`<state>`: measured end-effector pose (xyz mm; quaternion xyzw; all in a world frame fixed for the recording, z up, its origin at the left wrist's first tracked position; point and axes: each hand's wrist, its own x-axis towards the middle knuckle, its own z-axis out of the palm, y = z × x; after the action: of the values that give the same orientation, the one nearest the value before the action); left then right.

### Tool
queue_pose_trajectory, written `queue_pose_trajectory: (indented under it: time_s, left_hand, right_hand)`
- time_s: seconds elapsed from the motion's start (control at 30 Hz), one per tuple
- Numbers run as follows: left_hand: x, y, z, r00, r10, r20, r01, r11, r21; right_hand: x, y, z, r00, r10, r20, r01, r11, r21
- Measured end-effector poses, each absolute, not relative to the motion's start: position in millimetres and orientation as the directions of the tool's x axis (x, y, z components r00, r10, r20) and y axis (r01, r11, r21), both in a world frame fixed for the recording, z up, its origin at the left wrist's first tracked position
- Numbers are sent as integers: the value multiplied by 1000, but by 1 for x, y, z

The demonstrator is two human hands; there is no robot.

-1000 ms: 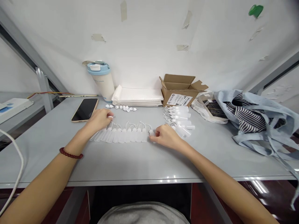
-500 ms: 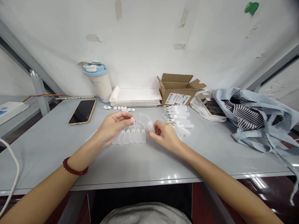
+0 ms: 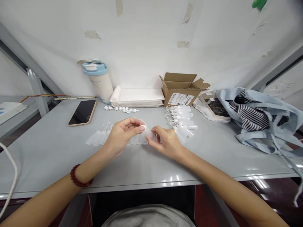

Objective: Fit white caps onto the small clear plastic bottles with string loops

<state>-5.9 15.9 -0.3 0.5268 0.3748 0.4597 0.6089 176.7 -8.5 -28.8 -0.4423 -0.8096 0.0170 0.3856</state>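
Observation:
My left hand (image 3: 124, 134) pinches a small white cap (image 3: 143, 126) between thumb and fingertips. The cap sits against the top of a small translucent dropper bottle (image 3: 146, 130), whose thin strap curves up behind my left fingers. At the bottle's right side, my right hand (image 3: 165, 138) has thumb and forefinger curled about it; its lower part is hard to make out. Behind and below my hands stand several more translucent bottles (image 3: 137, 139), partly hidden. Another group of bottles (image 3: 97, 137) lies by my left wrist.
Several white caps (image 3: 123, 109) lie at the back. Bottles with caps and straps (image 3: 183, 119) are heaped on the right. Around them are a phone (image 3: 82, 113), a tumbler (image 3: 100, 82), white packets (image 3: 139, 97), a cardboard box (image 3: 181, 90) and a blue cloth bag (image 3: 258, 116).
My left hand has moved right, bringing the cap to the bottle's top. The bottle has come slightly left with my right hand. The bottles by my left wrist are now more exposed.

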Motion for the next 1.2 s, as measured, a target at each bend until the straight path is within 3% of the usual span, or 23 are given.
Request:
queue_pose_trajectory:
  time_s: [0.3, 0.57, 0.77, 0.93, 1.03, 1.2]
  left_hand:
    - [-13, 23, 1, 331, 942, 60, -41, -49, 998]
    - [-15, 23, 3, 386, 922, 15, -3, -15, 1000]
    - [-13, 22, 4, 420, 906, -52, -76, 92, 993]
    - [-12, 21, 8, 476, 876, -81, 39, 71, 997]
    - [-12, 18, 11, 484, 875, 12, 125, -82, 989]
    - [-10, 12, 8, 425, 893, 147, 169, -238, 956]
  right_hand:
    - [179, -9, -28, -337, 646, 685, 669, 676, -309]
    - [178, -12, -16, -274, 719, 639, 598, 648, -472]
    - [179, -11, -20, -303, 664, 684, 602, 689, -404]
    - [182, -10, -22, -342, 670, 659, 619, 688, -379]
    - [183, -10, -18, -327, 711, 622, 604, 664, -442]
    - [183, -10, -10, -258, 841, 476, 528, 535, -660]
